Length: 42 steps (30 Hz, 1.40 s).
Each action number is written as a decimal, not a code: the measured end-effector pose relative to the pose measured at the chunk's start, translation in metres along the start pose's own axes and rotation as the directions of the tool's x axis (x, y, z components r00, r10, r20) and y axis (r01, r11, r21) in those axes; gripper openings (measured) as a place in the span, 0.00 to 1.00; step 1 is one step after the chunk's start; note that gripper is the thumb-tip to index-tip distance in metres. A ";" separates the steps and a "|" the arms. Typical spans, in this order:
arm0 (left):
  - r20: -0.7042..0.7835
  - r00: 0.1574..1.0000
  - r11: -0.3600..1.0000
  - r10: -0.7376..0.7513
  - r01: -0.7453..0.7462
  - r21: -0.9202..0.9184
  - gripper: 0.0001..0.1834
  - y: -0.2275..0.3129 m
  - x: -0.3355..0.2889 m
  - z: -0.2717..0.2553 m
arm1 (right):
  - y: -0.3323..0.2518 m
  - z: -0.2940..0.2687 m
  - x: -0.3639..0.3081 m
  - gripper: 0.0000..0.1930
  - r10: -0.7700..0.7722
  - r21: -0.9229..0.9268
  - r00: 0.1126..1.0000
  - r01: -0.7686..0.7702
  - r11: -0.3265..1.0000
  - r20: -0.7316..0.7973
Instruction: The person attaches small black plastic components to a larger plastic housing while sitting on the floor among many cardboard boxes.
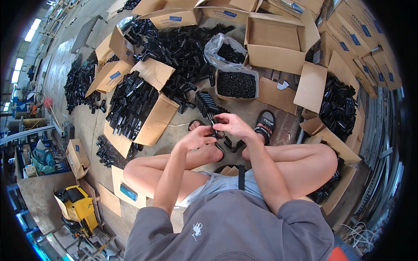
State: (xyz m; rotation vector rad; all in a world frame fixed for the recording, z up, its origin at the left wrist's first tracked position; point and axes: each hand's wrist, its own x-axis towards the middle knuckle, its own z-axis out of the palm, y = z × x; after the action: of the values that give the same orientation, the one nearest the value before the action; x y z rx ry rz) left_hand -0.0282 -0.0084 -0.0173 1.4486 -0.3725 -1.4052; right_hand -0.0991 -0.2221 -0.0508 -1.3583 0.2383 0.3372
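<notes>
My left hand [198, 138] and my right hand [235, 126] meet in front of my knees, both closed with bent fingers around a small dark part [213, 128]. Its exact kind is mostly hidden by my fingers. Just beyond them, a row of black ribbed-looking parts [205, 102] lies side by side on the floor. A loose black angled piece [234, 143] rests between my feet, below my right hand. Farther off stands a small carton [237, 98] filled with tiny black pieces [236, 83].
An open carton [159, 119] of black tubular parts [133, 102] stands at left, with a large heap [185, 50] behind it. At right, more black parts [339, 104] fill cartons. A big open carton [275, 58] stands ahead. A phone [128, 192] lies on cardboard beside my left thigh.
</notes>
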 end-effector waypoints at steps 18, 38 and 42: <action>0.002 1.000 0.966 -0.018 0.017 0.259 0.19 0.004 -0.004 -0.013 | -0.024 0.009 -0.008 0.22 0.020 0.063 1.000 -0.022 0.998 0.023; -0.716 0.698 0.535 0.013 -0.610 -0.585 0.18 -0.013 0.020 0.022 | -0.012 0.032 0.013 0.19 0.108 0.458 0.928 0.074 0.886 -0.358; -0.741 0.669 0.570 0.055 -0.631 -0.527 0.25 -0.004 0.023 0.014 | -0.016 0.023 0.019 0.22 0.093 0.413 0.938 0.056 0.909 -0.334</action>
State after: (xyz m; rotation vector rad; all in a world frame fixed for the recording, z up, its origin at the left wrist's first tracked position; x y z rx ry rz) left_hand -0.0364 -0.0315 -0.0303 0.9459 0.3564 -0.4679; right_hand -0.0765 -0.2006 -0.0388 -0.9801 0.5862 0.0491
